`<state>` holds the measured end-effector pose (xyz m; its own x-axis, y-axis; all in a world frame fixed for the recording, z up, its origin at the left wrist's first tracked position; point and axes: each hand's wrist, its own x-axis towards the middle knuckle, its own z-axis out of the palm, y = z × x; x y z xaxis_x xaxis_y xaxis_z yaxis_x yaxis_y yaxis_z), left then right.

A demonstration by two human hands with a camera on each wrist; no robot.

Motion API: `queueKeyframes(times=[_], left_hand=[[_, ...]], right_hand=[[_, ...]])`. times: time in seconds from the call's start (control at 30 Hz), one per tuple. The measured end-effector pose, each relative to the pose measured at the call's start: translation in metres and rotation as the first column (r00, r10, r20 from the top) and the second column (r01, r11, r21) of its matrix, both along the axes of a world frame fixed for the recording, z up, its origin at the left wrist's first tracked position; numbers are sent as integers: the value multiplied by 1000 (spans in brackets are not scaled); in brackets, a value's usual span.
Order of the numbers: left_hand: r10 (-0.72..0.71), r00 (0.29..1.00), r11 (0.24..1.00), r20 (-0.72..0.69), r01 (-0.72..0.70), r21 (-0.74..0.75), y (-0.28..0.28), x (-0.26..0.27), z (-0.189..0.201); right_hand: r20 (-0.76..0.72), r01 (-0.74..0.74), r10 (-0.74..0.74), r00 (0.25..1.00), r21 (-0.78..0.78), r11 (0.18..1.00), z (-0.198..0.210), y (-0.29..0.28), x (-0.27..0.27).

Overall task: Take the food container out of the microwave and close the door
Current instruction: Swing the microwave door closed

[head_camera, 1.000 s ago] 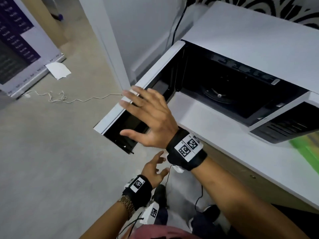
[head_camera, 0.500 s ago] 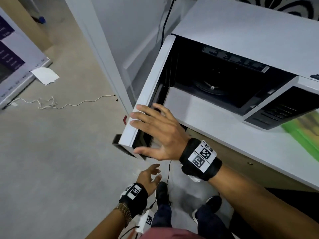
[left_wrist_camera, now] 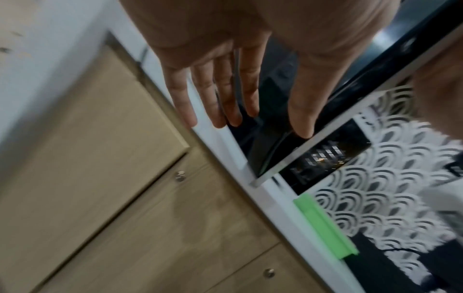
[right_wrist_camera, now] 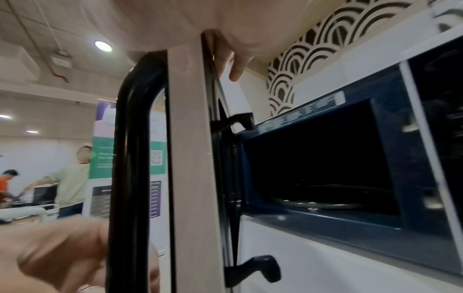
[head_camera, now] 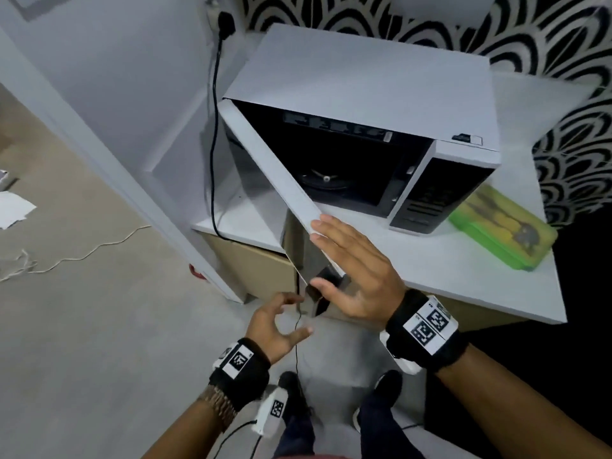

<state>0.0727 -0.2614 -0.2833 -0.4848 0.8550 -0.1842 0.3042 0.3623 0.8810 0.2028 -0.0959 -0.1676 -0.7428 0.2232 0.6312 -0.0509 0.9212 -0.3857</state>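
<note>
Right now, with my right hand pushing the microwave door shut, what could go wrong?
1. The right hand has straight fingers lying over the free edge of the microwave door; they could be pinched as it meets the frame.
2. The black latch hooks must enter their slots; a hard swing may bounce the door back open.

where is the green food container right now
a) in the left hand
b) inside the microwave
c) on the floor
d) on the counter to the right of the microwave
d: the green food container lies on the white counter just right of the microwave, whose cavity shows only the turntable, while the right hand lies flat on the half-open door.
</note>
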Motion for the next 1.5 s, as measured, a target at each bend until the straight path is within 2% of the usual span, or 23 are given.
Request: queueKeyframes(times=[0.13, 0.23, 0.37, 0.5, 0.67, 0.77, 0.9, 1.5], left_hand=[[-134, 988, 981, -73, 143, 132, 57, 24, 41], [-188, 981, 965, 42, 177, 192, 102, 44, 67], [-99, 984, 967, 145, 61, 246, 158, 58, 78], [24, 970, 987, 240, -61, 147, 199, 69, 80], [85, 966, 989, 242, -112, 98, 241, 74, 86], [137, 955, 985, 262, -161, 70, 258, 75, 90], [204, 928, 972, 310, -229, 45, 280, 79, 94], [238, 904, 961, 355, -272, 49, 306, 79, 96]], right_hand=[[-60, 69, -67, 996, 25, 997, 0, 32, 13], [-68, 96, -91, 994, 82, 992, 3, 57, 20], [-108, 254, -240, 965, 143, 957, 15, 107, 31], [-52, 456, -454, 889, 182, 871, 25, 166, 39], [39, 569, -591, 806, 226, 791, 25, 210, 50], [85, 581, -602, 794, 181, 793, 20, 220, 60], [91, 544, -558, 825, 140, 827, 18, 228, 68], [4, 579, -586, 810, 152, 801, 12, 228, 64]])
